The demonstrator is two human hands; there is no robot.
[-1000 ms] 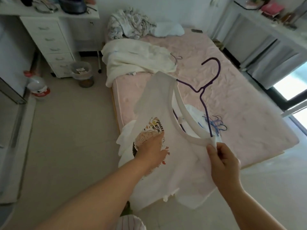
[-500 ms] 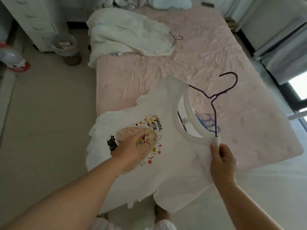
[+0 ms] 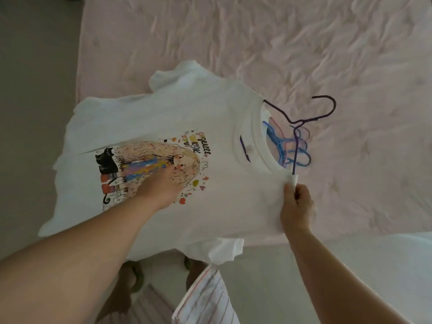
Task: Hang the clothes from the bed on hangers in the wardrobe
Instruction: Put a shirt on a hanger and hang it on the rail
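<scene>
Over the bed's (image 3: 350, 54) near edge, a white shirt (image 3: 187, 108) spreads out, its hem hanging past the mattress toward the bare floor (image 3: 35, 90) on the left. Wide pink sheet lies open beyond the collar. Blue and pink hangers (image 3: 284, 146) sit under the neckline. A purple hanger (image 3: 311, 120) pokes out of the collar. Left hand (image 3: 161, 190) lies flat on the print, fingers straight; right hand (image 3: 295, 206) pinches collar cloth and the hanger wire.
</scene>
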